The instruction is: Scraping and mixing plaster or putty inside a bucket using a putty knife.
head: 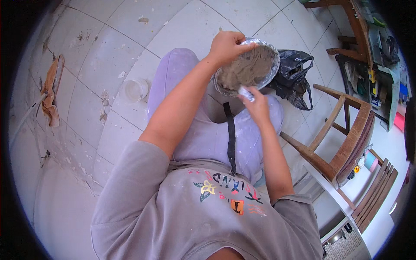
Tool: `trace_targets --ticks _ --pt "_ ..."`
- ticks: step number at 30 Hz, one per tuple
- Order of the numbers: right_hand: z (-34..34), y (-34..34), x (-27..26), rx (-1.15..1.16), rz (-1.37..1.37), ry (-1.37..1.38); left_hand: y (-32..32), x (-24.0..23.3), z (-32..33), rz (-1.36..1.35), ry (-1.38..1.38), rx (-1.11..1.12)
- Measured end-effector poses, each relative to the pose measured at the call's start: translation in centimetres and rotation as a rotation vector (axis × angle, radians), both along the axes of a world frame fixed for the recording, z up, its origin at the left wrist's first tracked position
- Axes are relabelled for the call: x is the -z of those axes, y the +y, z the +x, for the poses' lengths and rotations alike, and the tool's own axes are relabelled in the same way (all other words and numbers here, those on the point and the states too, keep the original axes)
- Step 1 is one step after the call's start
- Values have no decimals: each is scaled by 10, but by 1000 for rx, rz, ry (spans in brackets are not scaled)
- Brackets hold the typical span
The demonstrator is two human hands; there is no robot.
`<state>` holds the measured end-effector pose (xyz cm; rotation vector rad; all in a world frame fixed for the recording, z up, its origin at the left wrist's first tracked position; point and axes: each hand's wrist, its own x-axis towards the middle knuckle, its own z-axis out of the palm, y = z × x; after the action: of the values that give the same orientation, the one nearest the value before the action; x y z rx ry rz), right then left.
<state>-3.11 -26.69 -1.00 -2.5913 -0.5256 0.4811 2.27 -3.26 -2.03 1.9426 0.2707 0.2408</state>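
Note:
My left hand grips the far-left rim of a bowl, which is tilted toward me. Inside it lies a thick, grey-brown wet paste, like mortar or filler, smeared up the walls. In my right hand is a small whitish, shiny tool, held at the near rim of the bowl. Its working end is hard to make out, and I cannot tell whether it touches the paste. A black plastic bag sits right beside the bowl. The bowl is above the floor between my bent knees.
On the tiled floor to my left stands a translucent plastic tub. Further left lies a brown, strip-like piece near a pale cable. A wooden chair is at my right, near a white surface and an open dark case.

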Motion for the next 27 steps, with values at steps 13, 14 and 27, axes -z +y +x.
trace_targets --ticks 13,14,27 --pt "-25 8 8 896 946 929 9 6 0 -129 49 55" --pt "-24 6 -5 833 878 801 12 8 0 -129 53 43" --pt "-43 7 -6 94 -34 -243 15 10 2 -98 51 -48"
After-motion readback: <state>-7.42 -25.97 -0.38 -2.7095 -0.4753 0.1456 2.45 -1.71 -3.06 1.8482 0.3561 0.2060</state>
